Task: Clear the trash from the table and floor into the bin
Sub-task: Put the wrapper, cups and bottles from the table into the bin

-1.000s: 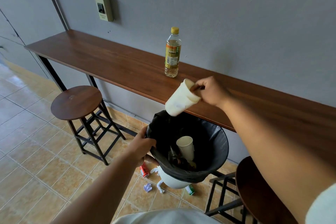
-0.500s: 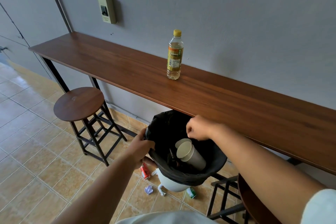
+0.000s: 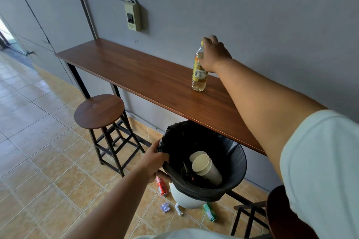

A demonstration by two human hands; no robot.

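Long narrow brown wooden surface [image 3: 147, 81], fixed along the grey wall: carries one remaining item, set close to the back edge toward the right end.

Round bin with black plastic liner [image 3: 236, 163], white body showing below: stands on the tiled floor tucked under the front edge of the surface, probably so items travel only a short way down. Holds two pale paper cups [image 3: 204, 165] lying one against the other, plus dark items beneath (too shadowed to identify).

Round-topped wooden stool on a black metal frame [image 3: 99, 110]: left of the bin, apart from it.

Left hand [image 3: 153, 161]: clenched on the near-left rim of the bin liner, seemingly to steady the bin and hold its mouth open.

Right hand [image 3: 212, 54]: fingers curled around the neck and shoulder of the bottle; grip appears just closed or closing.

Clear plastic bottle of yellow liquid with a yellow cap [image 3: 199, 75]: upright, base resting on the surface, directly under the right hand. Next for the bin, by judgement.

Floor litter, around the bin's foot: red can [image 3: 161, 186], green can [image 3: 209, 212], crumpled lilac wrapper [image 3: 165, 207], white scrap [image 3: 178, 209]. All yet to be collected.
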